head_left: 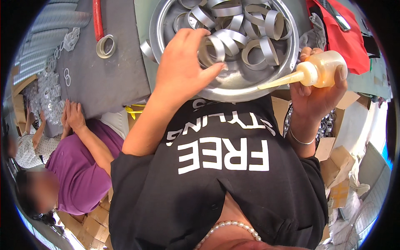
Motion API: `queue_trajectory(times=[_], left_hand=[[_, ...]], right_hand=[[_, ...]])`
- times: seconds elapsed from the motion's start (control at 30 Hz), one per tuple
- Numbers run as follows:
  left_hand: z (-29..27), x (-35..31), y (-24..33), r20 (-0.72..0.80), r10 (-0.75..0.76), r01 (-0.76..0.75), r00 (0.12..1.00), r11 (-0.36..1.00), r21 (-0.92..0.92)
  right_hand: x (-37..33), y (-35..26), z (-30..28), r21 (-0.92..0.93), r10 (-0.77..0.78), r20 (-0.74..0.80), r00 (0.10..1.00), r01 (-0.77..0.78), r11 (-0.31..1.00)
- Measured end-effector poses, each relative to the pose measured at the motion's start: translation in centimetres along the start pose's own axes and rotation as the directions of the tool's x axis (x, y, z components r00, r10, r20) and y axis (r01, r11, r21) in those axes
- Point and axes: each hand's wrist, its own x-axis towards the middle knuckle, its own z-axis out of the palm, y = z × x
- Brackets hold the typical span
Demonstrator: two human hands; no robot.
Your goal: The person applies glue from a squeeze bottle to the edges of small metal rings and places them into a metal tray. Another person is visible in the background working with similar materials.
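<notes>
My left hand point(179, 68) reaches over a round metal tray point(156, 31), its fingers and thumb curved around a wide silver ring point(217, 49). Part of that ring is hidden by the fingers. Around it in the tray lie several more silver rings point(271, 52), some on edge and some leaning on each other. My right hand point(310, 100) is closed around a clear squeeze bottle point(327, 68) with a yellowish tint. The bottle is tipped sideways. Its long tapered nozzle point(281, 81) points left, and the tip is over the tray's near rim.
One silver ring point(147, 51) lies beside the tray. A red rod point(98, 21) ends at another ring point(106, 46) on the grey table point(112, 79). A red cloth point(350, 46) with a phone lies at right. Co-workers sit at left, one in a purple shirt point(85, 166). Cardboard boxes point(337, 164) stand low at right.
</notes>
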Motion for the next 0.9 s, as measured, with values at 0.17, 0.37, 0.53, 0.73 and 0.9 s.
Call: queue_trajectory(times=[0.17, 0.37, 0.53, 0.73, 0.9], left_hand=[[-2.6, -3.1, 0.3, -0.012, 0.012, -0.016, 1.000, 0.936, -0.353], [-5.1, -4.9, 1.0, 0.102, 0.107, -0.118, 0.989, 0.987, 0.110], [-4.4, -5.9, 1.1, 0.263, -0.196, 0.325, 0.945, 0.667, -0.671], [-2.7, -6.1, 1.4, 0.608, -0.151, 0.580, 0.780, -0.192, -0.791], [-2.2, -6.3, 1.3, 0.692, -0.033, 0.639, 0.721, -0.355, -0.683]], right_hand=[[0.3, 0.2, -0.7, 0.138, -0.006, 0.059, 0.998, -0.002, 0.990], [0.5, 0.8, -0.5, 0.017, -0.025, 0.068, 0.997, 0.024, 1.000], [-0.6, 1.3, 0.1, -0.174, -0.318, 0.133, 0.939, 0.338, 0.925], [-2.1, -0.2, 0.7, -0.255, -0.353, 0.758, 0.548, 0.748, 0.613], [-2.1, 1.7, 3.5, -0.214, -0.434, 0.819, 0.375, 0.902, 0.376]])
